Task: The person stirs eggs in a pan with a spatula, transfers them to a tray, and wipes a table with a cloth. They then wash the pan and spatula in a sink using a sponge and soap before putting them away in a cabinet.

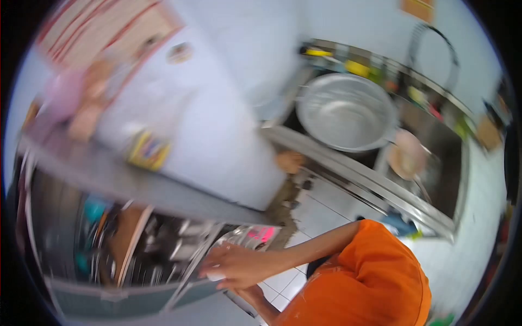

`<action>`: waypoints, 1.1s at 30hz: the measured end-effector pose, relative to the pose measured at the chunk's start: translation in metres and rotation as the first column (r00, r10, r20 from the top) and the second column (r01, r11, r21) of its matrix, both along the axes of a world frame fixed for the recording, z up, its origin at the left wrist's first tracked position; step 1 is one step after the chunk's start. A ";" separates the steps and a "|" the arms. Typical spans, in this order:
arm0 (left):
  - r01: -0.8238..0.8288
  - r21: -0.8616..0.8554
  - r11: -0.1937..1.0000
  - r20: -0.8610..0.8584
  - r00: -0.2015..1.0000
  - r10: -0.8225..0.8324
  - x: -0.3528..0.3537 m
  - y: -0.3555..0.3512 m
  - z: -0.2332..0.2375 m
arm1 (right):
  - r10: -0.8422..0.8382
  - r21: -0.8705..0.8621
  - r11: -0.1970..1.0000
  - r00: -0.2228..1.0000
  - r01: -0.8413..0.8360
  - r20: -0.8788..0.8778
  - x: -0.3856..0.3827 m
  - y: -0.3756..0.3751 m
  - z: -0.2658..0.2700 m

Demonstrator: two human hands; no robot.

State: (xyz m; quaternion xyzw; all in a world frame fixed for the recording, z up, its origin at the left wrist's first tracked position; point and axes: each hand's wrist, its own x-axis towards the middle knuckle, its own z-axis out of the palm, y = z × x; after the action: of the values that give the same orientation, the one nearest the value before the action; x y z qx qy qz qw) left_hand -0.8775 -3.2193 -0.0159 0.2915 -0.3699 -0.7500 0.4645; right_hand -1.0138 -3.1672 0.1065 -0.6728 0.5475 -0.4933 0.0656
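My right hand [242, 266] reaches out from an orange sleeve [361, 266] at the lower middle, its fingers curled around a small white object [215, 273] too blurred to name. Just below it, my left hand [253, 296] is mostly hidden behind the right one; its fingers do not show. Right behind the hands hangs a shiny plastic bag [261, 234] with pink print. Beside them stands an open rack [147, 285] holding utensils and metal ware.
A large metal basin [348, 111] sits over the steel sink [448, 190], with a pale pink bowl [409, 155] near it. Bottles and sponges line the back ledge. A yellow packet [148, 149] stands on the shelf [190, 191] above the rack. White tiles [321, 209] cover the floor.
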 end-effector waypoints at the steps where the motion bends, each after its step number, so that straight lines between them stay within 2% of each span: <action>1: 0.104 0.028 0.994 0.040 0.994 -0.106 -0.018 0.009 -0.008 | -0.256 0.143 0.958 0.966 0.247 0.044 -0.020 0.038 -0.034; 2: 0.252 0.037 0.967 0.033 0.967 -0.253 -0.038 0.016 -0.021 | -0.485 0.288 0.845 0.872 0.451 0.056 -0.034 0.078 -0.061; 3: 0.388 0.039 0.921 0.016 0.921 -0.389 -0.061 0.030 -0.034 | -0.562 0.311 0.798 0.824 0.517 0.073 -0.047 0.118 -0.078; 4: 0.457 0.057 0.888 0.032 0.888 -0.459 -0.086 0.056 -0.042 | -0.603 0.347 0.794 0.713 0.498 0.357 -0.059 0.161 -0.091; 5: 0.559 0.190 0.807 -0.031 0.825 -0.565 -0.116 0.089 -0.047 | -0.585 0.358 0.806 0.540 0.472 0.605 -0.070 0.204 -0.099; 6: 0.631 0.320 0.707 -0.104 0.765 -0.636 -0.143 0.125 -0.056 | -0.616 0.378 0.780 0.500 0.499 0.608 -0.081 0.248 -0.099; 8: 0.792 0.406 0.457 -0.290 0.586 -0.757 -0.189 0.191 -0.092 | -0.588 0.326 0.672 0.211 0.665 0.781 -0.092 0.328 -0.091; 9: 0.803 0.475 0.360 -0.271 0.523 -0.808 -0.210 0.243 -0.083 | -0.599 0.345 0.657 0.187 0.670 0.778 -0.097 0.365 -0.103; 11: 0.813 0.559 0.165 -0.284 0.374 -0.883 -0.241 0.351 -0.081 | -0.516 0.278 0.325 -0.077 0.904 0.853 -0.111 0.436 -0.131; 13: 0.766 0.640 -0.050 -0.340 0.225 -0.913 -0.259 0.449 -0.105 | -0.021 0.226 0.222 -0.227 0.948 0.974 -0.132 0.500 -0.138; 14: 0.699 0.697 -0.160 -0.373 0.163 -0.913 -0.266 0.488 -0.119 | -0.007 0.218 0.188 -0.221 0.958 0.975 -0.134 0.536 -0.148; 15: 0.684 0.685 -0.249 -0.320 -0.025 -0.947 -0.282 0.521 -0.126 | 0.005 0.208 0.153 -0.211 0.966 0.978 -0.138 0.577 -0.162; 16: 0.651 0.681 -0.334 -0.261 -0.210 -0.942 -0.296 0.547 -0.134 | -0.065 0.234 -0.010 -0.234 0.972 0.970 -0.145 0.609 -0.180; 17: 0.640 0.696 -0.324 -0.263 -0.194 -0.945 -0.308 0.568 -0.152 | -0.011 0.200 -0.060 -0.201 0.978 0.979 -0.146 0.645 -0.196; 18: 0.713 0.640 -0.287 0.032 -0.398 -0.917 -0.320 0.587 -0.180 | -0.014 0.178 -0.127 -0.181 0.976 0.983 -0.150 0.677 -0.217; 19: 0.772 0.568 -0.285 0.340 -0.535 -0.773 -0.326 0.600 -0.206 | -0.029 0.199 -0.171 -0.207 0.965 0.978 -0.156 0.703 -0.227; 20: 0.764 0.582 -0.277 0.338 -0.538 -0.772 -0.332 0.608 -0.225 | -0.022 0.215 -0.167 -0.222 0.962 0.975 -0.164 0.723 -0.239; 21: 0.901 0.316 -0.297 0.748 -0.430 -0.507 -0.340 0.612 -0.243 | -0.050 0.243 -0.165 -0.254 0.956 0.966 -0.173 0.742 -0.253; 22: 0.904 0.041 -0.425 0.975 -0.128 -0.179 -0.349 0.614 -0.263 | -0.076 0.269 -0.165 -0.284 0.949 0.956 -0.184 0.756 -0.269; 23: 0.902 0.052 -0.430 0.977 -0.135 -0.167 -0.356 0.613 -0.288 | -0.065 0.306 -0.136 -0.317 0.942 0.946 -0.198 0.768 -0.290; 24: 0.801 -0.139 -0.582 0.987 0.158 -0.019 -0.359 0.610 -0.316 | -0.123 0.309 -0.080 -0.317 0.948 0.940 -0.212 0.777 -0.311; 25: 0.622 -0.265 -0.737 0.887 0.458 0.067 -0.362 0.607 -0.333 | -0.194 0.386 -0.057 -0.390 0.921 0.900 -0.230 0.780 -0.324; 26: 0.615 -0.254 -0.746 0.887 0.456 0.074 -0.366 0.606 -0.341 | -0.261 0.462 -0.041 -0.455 0.886 0.851 -0.250 0.778 -0.337; 28: 0.560 -0.089 -0.824 0.943 0.315 0.112 -0.376 0.603 -0.355 | -0.497 0.623 -0.051 -0.561 0.781 0.662 -0.293 0.768 -0.359; 29: 0.547 -0.069 -0.834 0.942 0.312 0.127 -0.379 0.602 -0.357 | -0.601 0.629 0.006 -0.500 0.777 0.623 -0.312 0.768 -0.381; 30: 0.549 0.018 -0.836 0.963 0.214 0.162 -0.380 0.600 -0.356 | -0.694 0.637 0.065 -0.424 0.768 0.582 -0.329 0.767 -0.404; 31: 0.544 0.109 -0.832 0.973 0.115 0.202 -0.381 0.596 -0.356 | -0.673 0.640 0.069 -0.437 0.765 0.596 -0.342 0.764 -0.419; 32: 0.531 0.131 -0.837 0.968 0.114 0.223 -0.380 0.588 -0.363 | -0.746 0.615 0.101 -0.349 0.782 0.567 -0.356 0.761 -0.430; 33: 0.490 0.088 -0.867 0.955 0.206 0.213 -0.379 0.579 -0.368 | -0.809 0.589 0.133 -0.256 0.797 0.528 -0.369 0.760 -0.440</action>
State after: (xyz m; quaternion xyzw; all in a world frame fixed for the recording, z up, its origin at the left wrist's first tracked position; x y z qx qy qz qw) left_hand -1.2561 -2.6404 -0.3842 -0.3674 -0.8967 -0.0104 -0.2466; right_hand -1.3824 -2.4076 -0.3333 0.1681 0.7515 -0.6368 -0.0387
